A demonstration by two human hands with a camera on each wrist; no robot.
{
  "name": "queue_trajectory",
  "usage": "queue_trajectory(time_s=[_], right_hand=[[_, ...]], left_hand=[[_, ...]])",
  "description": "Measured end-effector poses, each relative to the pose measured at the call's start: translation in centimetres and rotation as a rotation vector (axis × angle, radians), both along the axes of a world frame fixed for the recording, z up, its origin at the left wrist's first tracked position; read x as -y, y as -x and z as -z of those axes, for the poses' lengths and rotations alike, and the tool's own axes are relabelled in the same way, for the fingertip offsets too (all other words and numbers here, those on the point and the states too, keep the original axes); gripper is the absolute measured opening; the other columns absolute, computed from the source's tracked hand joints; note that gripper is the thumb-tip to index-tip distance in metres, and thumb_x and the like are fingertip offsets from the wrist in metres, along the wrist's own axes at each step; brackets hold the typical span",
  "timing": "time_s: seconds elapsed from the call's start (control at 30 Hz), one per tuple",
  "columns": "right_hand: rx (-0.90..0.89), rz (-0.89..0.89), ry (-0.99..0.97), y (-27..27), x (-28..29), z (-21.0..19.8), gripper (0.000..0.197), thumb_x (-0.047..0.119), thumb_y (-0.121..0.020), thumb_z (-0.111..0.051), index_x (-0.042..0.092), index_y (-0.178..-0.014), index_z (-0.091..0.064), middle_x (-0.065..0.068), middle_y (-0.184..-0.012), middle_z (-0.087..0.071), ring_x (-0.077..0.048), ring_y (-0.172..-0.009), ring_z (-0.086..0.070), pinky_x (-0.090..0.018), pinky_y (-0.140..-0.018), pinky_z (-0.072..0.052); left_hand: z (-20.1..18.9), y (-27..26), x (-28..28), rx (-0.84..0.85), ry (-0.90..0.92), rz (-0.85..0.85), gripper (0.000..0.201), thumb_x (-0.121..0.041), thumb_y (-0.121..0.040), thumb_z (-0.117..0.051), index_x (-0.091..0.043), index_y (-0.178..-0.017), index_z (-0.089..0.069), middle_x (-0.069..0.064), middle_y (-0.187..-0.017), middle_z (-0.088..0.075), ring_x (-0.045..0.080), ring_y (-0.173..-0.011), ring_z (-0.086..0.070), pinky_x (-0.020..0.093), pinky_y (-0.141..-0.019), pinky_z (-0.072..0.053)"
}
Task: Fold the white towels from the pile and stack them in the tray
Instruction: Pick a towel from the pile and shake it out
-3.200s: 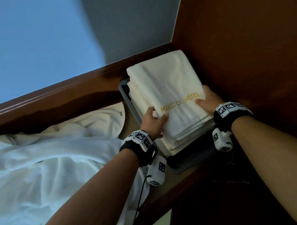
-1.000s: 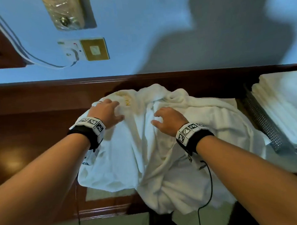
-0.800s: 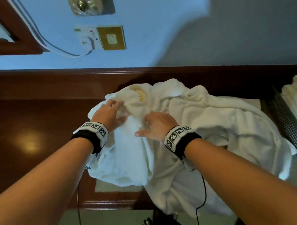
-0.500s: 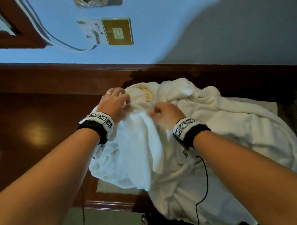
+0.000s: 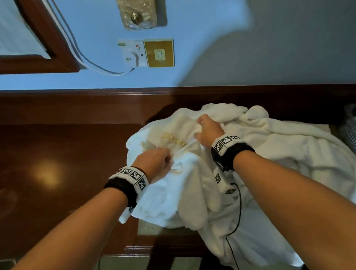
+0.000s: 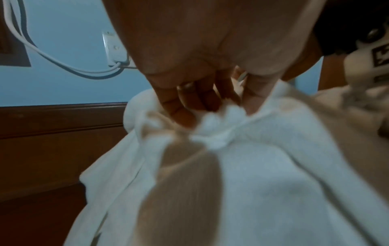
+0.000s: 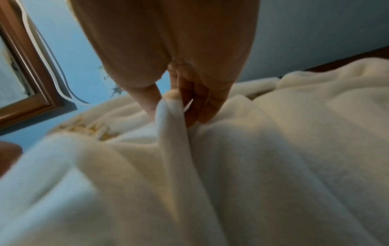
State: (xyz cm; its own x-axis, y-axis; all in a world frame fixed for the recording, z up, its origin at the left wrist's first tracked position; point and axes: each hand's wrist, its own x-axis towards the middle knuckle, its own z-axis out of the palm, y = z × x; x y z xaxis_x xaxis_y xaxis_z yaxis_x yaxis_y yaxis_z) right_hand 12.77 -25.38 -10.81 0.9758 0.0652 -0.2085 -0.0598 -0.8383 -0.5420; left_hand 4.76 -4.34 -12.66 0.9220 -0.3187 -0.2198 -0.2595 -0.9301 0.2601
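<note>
**Now both hands pinch the top towel**

Now the hands have spread apart. Half a second ago they were close together at the top of the pile; now the left hand (image 5: pixel 156 158) sits lower, toward the middle of the frame, and the right hand (image 5: pixel 210 128) sits higher and to the right. The gold letters (image 5: pixel 174 139) on the towel show more between them.

The left hand's fingers (image 6: pixel 181 108) are curled and pinch a bunched bit of the white towel (image 5: pixel 186 175). The right hand's thumb and fingers (image 7: pixel 202 103) pinch a raised fold of the same towel.

The pile of white towels (image 5: pixel 294 151) lies in the middle and right of the frame on the dark wooden table (image 5: pixel 53 169). Part of it hangs over the table's near edge at the bottom. The tray (image 5: pixel 352 136) peeks in at the right edge, just beside the pile. The left half of the table is bare shiny wood. Behind it is the blue wall (image 5: pixel 90 81) with a wall socket (image 5: pixel 134 53) and a white cable (image 5: pixel 94 66) in the upper middle.
</note>
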Motion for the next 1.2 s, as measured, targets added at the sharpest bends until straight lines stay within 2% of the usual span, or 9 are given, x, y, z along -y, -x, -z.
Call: queue_trajectory(time_s=[0.1,0.2,0.33,0.4,0.5,0.6,0.83,1.0,1.2], right_hand=[[0.098,0.028,-0.056,1.6,-2.5,-3.0,0.032,0.017,-0.093,-0.06,0.015,-0.125,-0.06,-0.011,-0.123,-0.063,-0.029,-0.115,-0.058,-0.03,-0.09,-0.044],[0.265,-0.006,-0.188,3.8,-6.2,-7.5,0.018,0.01,-0.092,-0.059,0.017,-0.102,-0.073,-0.004,-0.101,-0.071,-0.023,-0.1,-0.065,-0.029,-0.083,-0.048],[0.431,-0.165,-0.172,8.0,-12.4,-14.6,0.019,0.008,-0.09,-0.063,0.018,-0.1,-0.074,-0.004,-0.099,-0.072,-0.019,-0.094,-0.064,-0.029,-0.084,-0.049],[0.495,-0.251,-0.086,10.5,-15.2,-17.7,0.022,0.004,-0.088,-0.062,0.017,-0.099,-0.076,-0.002,-0.098,-0.074,-0.017,-0.091,-0.064,-0.026,-0.085,-0.049],[0.602,-0.276,0.004,13.8,-17.2,-20.9,0.014,0.006,-0.086,-0.066,0.012,-0.095,-0.075,-0.003,-0.089,-0.072,-0.014,-0.081,-0.061,-0.015,-0.07,-0.04],[0.593,-0.158,0.102,16.4,-17.5,-22.3,0.017,0.023,-0.083,-0.077,0.013,-0.094,-0.07,-0.001,-0.084,-0.064,-0.019,-0.078,-0.058,-0.024,-0.069,-0.038],[0.451,0.093,0.18,20.1,-13.6,-21.1,0.027,0.029,-0.086,-0.075,0.019,-0.072,-0.055,0.0,-0.068,-0.052,-0.023,-0.075,-0.052,-0.032,-0.066,-0.037],[0.42,0.273,0.201,20.6,-11.8,-21.8,0.028,0.031,-0.086,-0.075,0.019,-0.065,-0.059,-0.001,-0.067,-0.056,-0.029,-0.077,-0.058,-0.035,-0.069,-0.044],[0.741,0.315,-0.32,19.3,-17.9,-25.4,0.015,0.011,-0.081,-0.068,0.021,-0.073,-0.059,0.001,-0.069,-0.06,-0.02,-0.069,-0.058,-0.027,-0.059,-0.047]], left_hand=[[-2.2,0.5,-1.6,-0.118,0.154,0.015,0.027,-0.046,-0.091,-0.062,-0.028,-0.075,-0.051,-0.007,-0.077,-0.058,0.023,-0.079,-0.059,0.033,-0.071,-0.047],[-5.4,0.6,-5.1,0.133,0.46,-0.039,0.022,-0.048,-0.081,-0.062,-0.029,-0.076,-0.054,-0.008,-0.075,-0.063,0.022,-0.077,-0.064,0.038,-0.072,-0.053],[-11.1,-0.9,-10.9,0.335,0.798,0.033,0.061,-0.042,-0.075,-0.067,-0.049,-0.133,-0.047,0.002,-0.131,-0.06,0.026,-0.114,-0.062,0.051,-0.096,-0.052],[-14.3,-0.8,-12.5,0.349,0.682,0.168,0.072,-0.048,-0.071,-0.059,-0.046,-0.142,-0.047,-0.002,-0.144,-0.055,0.032,-0.127,-0.053,0.054,-0.107,-0.044],[-18.2,0.6,-13.9,0.346,0.696,0.354,0.05,-0.049,-0.075,-0.06,-0.012,-0.105,-0.076,0.003,-0.109,-0.072,0.023,-0.102,-0.062,0.044,-0.096,-0.048],[-20.4,2.3,-15.4,0.3,0.806,0.338,0.032,-0.035,-0.08,-0.067,-0.004,-0.084,-0.074,0.01,-0.074,-0.068,0.007,-0.069,-0.054,0.029,-0.067,-0.043],[-25.2,4.2,-22.0,0.469,0.777,0.234,0.022,-0.017,-0.089,-0.069,-0.03,-0.073,-0.065,-0.016,-0.058,-0.059,-0.004,-0.056,-0.05,0.02,-0.058,-0.037],[-27.5,5.6,-27.7,0.574,0.655,0.144,0.011,-0.013,-0.092,-0.07,-0.014,-0.081,-0.07,0.004,-0.079,-0.066,0.016,-0.072,-0.058,0.024,-0.064,-0.041],[-26.6,7.4,-31.5,0.454,0.572,-0.021,0.02,-0.028,-0.088,-0.077,-0.025,-0.071,-0.066,-0.004,-0.065,-0.063,0.012,-0.064,-0.057,0.023,-0.059,-0.039]])
